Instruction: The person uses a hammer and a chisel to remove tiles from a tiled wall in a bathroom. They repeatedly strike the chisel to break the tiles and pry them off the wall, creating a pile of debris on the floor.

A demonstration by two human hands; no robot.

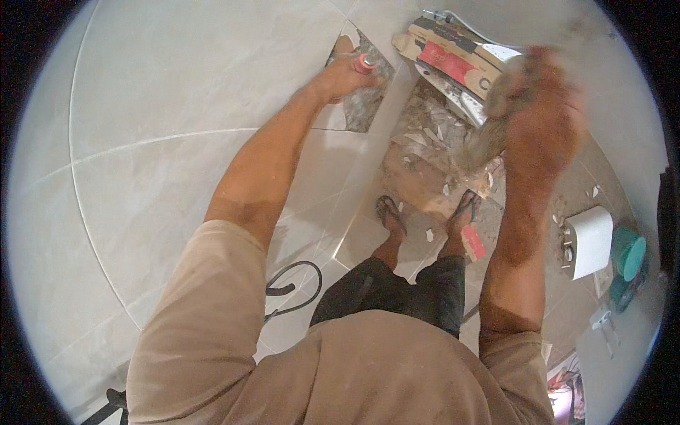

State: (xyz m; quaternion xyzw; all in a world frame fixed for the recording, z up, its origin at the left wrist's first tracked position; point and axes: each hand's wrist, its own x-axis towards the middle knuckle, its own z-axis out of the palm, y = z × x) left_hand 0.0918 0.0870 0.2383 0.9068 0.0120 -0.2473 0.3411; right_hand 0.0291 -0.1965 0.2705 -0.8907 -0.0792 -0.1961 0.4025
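My left hand [342, 76] is wrapped round a chisel [365, 64] with a red collar, its round metal end facing me. It rests at a dark, rough patch [365, 106] where the pale wall tile is broken away. Raised on the right, my right hand [545, 106] is smeared by motion. Its fingers seem closed round a blurred grey-brown object [504, 91], whose kind I cannot make out. The chisel's tip is hidden behind my left hand.
A torn cardboard box [453, 60] lies beyond the rubble and tile shards [428, 134] near my sandalled feet. On the right are a white boxy fixture [589, 243] and a green round container [629, 255]. A black hose [312, 283] curls at the lower left.
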